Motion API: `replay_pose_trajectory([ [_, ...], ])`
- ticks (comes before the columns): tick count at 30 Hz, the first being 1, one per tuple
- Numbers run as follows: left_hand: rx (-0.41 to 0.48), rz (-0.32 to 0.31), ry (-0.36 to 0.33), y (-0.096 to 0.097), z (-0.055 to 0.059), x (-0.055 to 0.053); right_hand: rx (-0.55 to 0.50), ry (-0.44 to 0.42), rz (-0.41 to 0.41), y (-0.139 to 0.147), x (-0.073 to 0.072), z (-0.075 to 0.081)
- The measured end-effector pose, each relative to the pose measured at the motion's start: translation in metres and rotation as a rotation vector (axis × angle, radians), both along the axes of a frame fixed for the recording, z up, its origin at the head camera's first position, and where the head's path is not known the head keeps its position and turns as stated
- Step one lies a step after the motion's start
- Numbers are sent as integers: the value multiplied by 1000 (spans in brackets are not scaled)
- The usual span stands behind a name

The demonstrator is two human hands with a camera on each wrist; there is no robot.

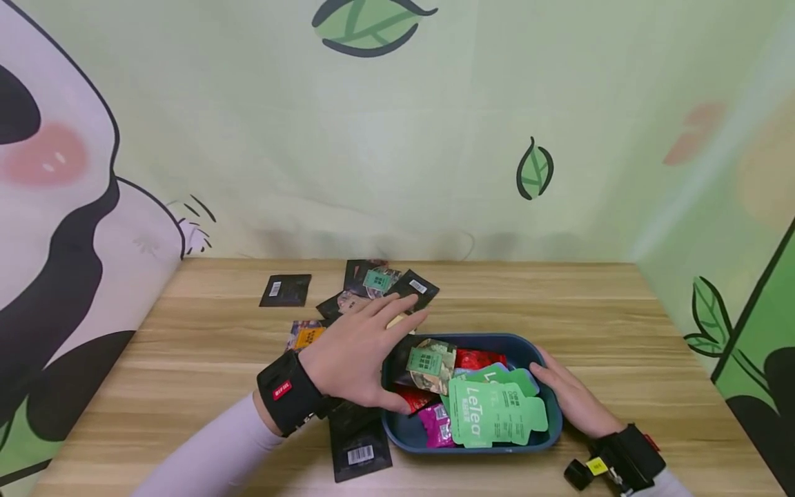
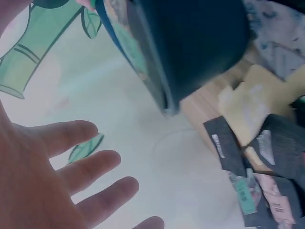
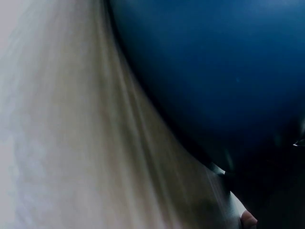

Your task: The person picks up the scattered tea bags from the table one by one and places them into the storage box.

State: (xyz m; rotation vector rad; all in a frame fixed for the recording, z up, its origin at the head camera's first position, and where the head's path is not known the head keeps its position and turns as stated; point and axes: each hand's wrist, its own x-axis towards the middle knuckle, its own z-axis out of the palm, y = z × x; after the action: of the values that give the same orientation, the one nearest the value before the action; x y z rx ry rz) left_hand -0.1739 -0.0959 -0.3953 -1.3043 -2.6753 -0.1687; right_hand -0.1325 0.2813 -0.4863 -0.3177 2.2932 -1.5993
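Observation:
A blue plastic box [image 1: 472, 451] stands on the table, holding a green LeTea packet [image 1: 493, 413], a black sachet with a green label [image 1: 428, 364], a purple packet [image 1: 437, 426] and red packets [image 1: 481, 359]. My left hand [image 1: 360, 352] hovers over the box's left end with fingers spread and nothing in its grasp; the left wrist view shows those fingers apart from the box wall. At the right end, my right hand [image 1: 574, 397] holds the box, thumb over the rim and fingers along the outside. The right wrist view shows mostly the blue wall [image 3: 214, 62].
Behind the left hand lies a loose pile of black sachets [image 1: 415, 288], some with coloured labels. A single black sachet [image 1: 286, 290] lies farther left. Another black sachet [image 1: 360, 455] sits beside the box's front left corner. A printed cloth backdrop [image 1: 397, 166] rises behind the wooden table [image 1: 205, 386].

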Motion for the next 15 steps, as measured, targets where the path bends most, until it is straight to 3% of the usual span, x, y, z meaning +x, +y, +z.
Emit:
replay_pose_trajectory([
  [7, 33, 31, -23, -19, -14, -5, -1, -3, -8, 0, 1, 0],
  [11, 65, 93, -31, -42, -21, -19, 1, -16, -10, -1, 1, 0],
  [15, 64, 193, -68, -70, -25, -38, -8, -12, -6, -1, 1, 0],
])
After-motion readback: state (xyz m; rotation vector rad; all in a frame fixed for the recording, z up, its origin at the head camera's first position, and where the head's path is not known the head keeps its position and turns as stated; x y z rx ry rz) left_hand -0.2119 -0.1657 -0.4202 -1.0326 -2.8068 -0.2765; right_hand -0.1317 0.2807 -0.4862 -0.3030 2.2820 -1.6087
